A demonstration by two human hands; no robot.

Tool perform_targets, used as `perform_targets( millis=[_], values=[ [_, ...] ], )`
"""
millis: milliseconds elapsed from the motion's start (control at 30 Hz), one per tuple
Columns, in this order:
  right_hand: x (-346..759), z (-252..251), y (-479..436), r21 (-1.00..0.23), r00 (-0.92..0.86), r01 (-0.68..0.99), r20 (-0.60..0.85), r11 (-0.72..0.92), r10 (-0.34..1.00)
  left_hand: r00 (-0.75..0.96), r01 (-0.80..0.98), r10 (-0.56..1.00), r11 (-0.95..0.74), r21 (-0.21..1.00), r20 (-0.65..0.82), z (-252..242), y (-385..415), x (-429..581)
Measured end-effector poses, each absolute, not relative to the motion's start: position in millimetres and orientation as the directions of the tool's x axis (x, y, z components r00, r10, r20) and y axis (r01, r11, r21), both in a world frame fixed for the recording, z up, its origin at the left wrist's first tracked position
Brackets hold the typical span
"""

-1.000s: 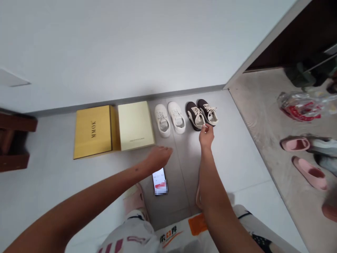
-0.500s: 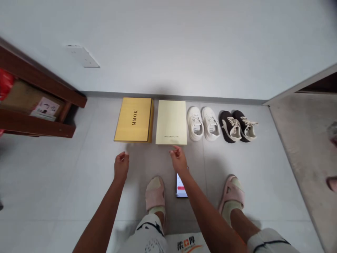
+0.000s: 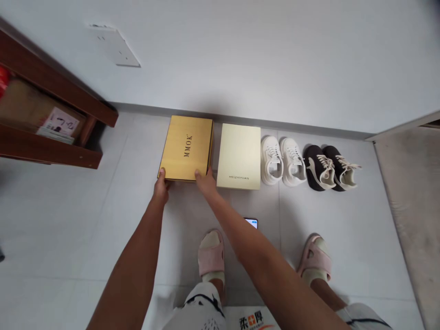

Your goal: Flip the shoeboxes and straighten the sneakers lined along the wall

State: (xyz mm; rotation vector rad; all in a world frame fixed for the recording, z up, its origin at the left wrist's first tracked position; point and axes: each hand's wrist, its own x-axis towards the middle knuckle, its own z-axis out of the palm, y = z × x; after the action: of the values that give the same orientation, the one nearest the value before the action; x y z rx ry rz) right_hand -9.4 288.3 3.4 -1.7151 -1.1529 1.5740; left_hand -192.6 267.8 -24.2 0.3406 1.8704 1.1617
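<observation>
Gold rectangular cardboard box [image 3: 184,149], clamped between left hand [image 3: 161,189] and right hand [image 3: 207,184] there, wants even pressure, I'd say.

From far away I see 2 chunky pink slippers [image 3: 211,261] with open toes, and pale socks [image 3: 212,277] poking out. The white pants [image 3: 194,316] have a dark line across each leg, plus little dark specks on the left leg. Both forearms [image 3: 139,256] are bare.
</observation>
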Motion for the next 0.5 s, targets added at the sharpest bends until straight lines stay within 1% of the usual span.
perform_targets(
  millis=[100, 167, 233, 300, 333, 400, 433, 467, 500],
  values=[
    [-12, 0, 278, -0.828, -0.045, 0.121, -0.555, -0.547, 0.830, -0.547, -0.196, 0.677, 0.468, 0.862, -0.492, -1, 263, -201],
    [-14, 1, 272, -0.820, -0.153, 0.015, -0.568, -0.573, 0.809, -0.593, -0.136, 0.695, 0.411, 0.901, -0.407, 19, 257, -204],
    [-17, 5, 268, -0.803, -0.235, -0.044, -0.570, -0.594, 0.788, -0.686, -0.046, 0.660, 0.382, 0.923, -0.307, 38, 250, -202],
    [-20, 11, 265, -0.816, -0.267, -0.057, -0.543, -0.576, 0.796, -0.765, 0.117, 0.625, 0.369, 0.922, -0.153, 51, 242, -193],
    [-22, 15, 265, -0.827, -0.280, -0.060, -0.524, -0.559, 0.805, -0.775, 0.243, 0.630, 0.358, 0.902, -0.041, 54, 237, -186],
    [-23, 26, 264, -0.831, -0.327, -0.071, -0.504, -0.552, 0.800, -0.705, 0.512, 0.687, 0.320, 0.797, 0.178, 55, 227, -170],
    [-23, 31, 265, -0.823, -0.356, -0.079, -0.504, -0.563, 0.787, -0.642, 0.613, 0.727, 0.297, 0.732, 0.243, 52, 223, -161],
    [-23, 35, 266, -0.811, -0.379, -0.088, -0.509, -0.578, 0.773, -0.582, 0.679, 0.767, 0.275, 0.681, 0.271, 47, 219, -152],
    [-21, 38, 267, -0.798, -0.389, -0.097, -0.519, -0.595, 0.761, -0.531, 0.715, 0.804, 0.256, 0.650, 0.267, 40, 214, -143]
  ],
)
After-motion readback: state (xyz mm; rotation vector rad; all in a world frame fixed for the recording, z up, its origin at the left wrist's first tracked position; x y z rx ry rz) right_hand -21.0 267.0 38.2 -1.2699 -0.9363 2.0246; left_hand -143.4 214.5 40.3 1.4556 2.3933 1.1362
